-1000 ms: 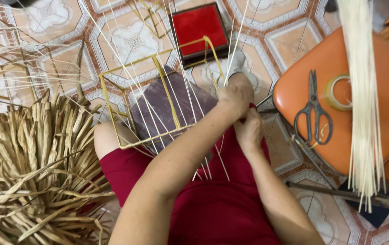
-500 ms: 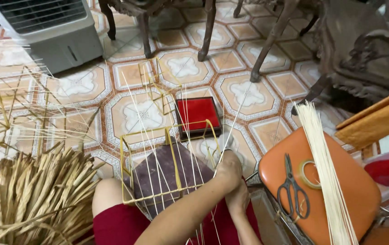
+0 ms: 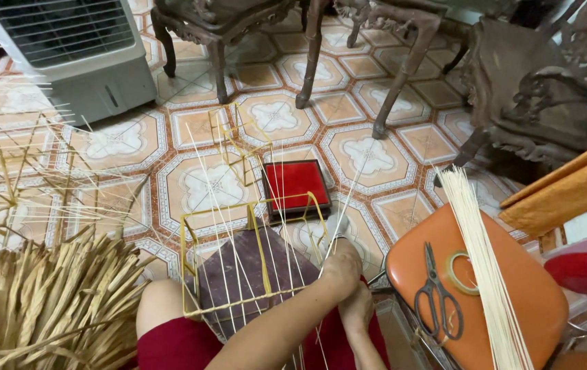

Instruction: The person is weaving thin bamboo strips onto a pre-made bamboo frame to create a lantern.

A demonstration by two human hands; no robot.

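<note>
Both hands meet at the yellow stick frame's (image 3: 252, 257) five o'clock corner on the lap: left hand (image 3: 341, 267) fingers clenched around thin pale strips (image 3: 221, 205) (right hand (image 3: 356, 308) grip unclear). Scissors (image 3: 437, 294) at three o'clock.

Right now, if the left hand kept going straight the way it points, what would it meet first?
The left hand points up-frame, away from the body. It already grips the thin pale reeds at the yellow frame; beyond those, probably the red tray, though depth is unclear.
</note>
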